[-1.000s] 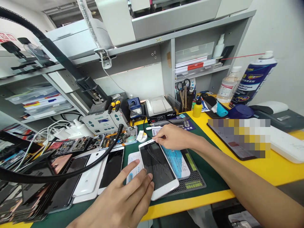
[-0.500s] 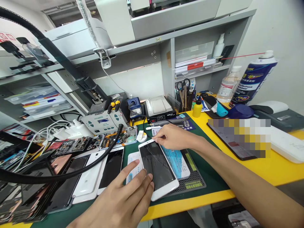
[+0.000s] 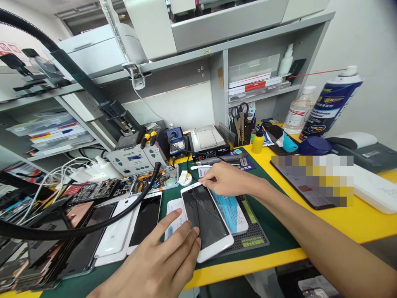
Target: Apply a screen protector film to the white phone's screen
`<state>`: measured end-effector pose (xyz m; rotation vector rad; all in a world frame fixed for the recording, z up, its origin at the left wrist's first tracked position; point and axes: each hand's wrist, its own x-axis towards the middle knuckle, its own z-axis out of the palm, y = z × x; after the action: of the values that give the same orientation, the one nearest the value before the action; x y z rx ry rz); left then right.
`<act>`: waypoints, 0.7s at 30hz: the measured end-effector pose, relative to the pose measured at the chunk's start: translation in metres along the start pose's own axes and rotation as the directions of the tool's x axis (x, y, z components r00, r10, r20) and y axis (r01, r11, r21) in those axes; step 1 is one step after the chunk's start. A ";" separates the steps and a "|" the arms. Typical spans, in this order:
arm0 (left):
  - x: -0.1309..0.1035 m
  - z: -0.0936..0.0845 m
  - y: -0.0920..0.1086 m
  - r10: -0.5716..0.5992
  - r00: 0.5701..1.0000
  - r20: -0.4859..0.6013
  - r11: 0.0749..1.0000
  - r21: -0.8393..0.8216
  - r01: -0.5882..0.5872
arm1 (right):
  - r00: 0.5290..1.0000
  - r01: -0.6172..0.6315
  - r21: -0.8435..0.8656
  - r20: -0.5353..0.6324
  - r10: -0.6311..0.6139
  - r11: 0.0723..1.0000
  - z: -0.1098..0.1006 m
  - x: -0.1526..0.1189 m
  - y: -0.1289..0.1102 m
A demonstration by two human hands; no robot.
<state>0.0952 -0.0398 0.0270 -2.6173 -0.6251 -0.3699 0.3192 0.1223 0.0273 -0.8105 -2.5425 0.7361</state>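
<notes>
A white-framed smartphone lies face up at a slant, with an uneven, ripple-edged patch across its dark screen. Thumb and forefinger of my right hand are pinched at its top edge; what is between the fingertips is hidden. My left hand is open, palm down, fingers spread, with the fingertips against the phone's lower left side. Beneath the phone are a blue-and-white packet and a dark patterned pad.
White phones and a stack of dark phone parts lie left, crossed by a black hose. A soldering station and a yellow bottle stand behind. At right are a dark phone and a spray can.
The patch on the phone's screen has spread, and its rippled edge now reaches further left. Both hands and the phone have stayed in place.
</notes>
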 end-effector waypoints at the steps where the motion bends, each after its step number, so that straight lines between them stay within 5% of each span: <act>1: 0.000 0.000 0.000 -0.001 1.000 -0.001 1.000 -0.001 0.001 | 1.000 0.001 -0.001 -0.002 -0.001 1.000 0.000 0.000 0.000; 21: 0.002 -0.001 0.000 0.002 1.000 -0.010 1.000 0.014 -0.002 | 1.000 -0.011 -0.006 -0.002 0.011 1.000 0.001 0.000 0.003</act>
<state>0.0965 -0.0394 0.0285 -2.6012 -0.6199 -0.3762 0.3197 0.1243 0.0247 -0.8271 -2.5411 0.7313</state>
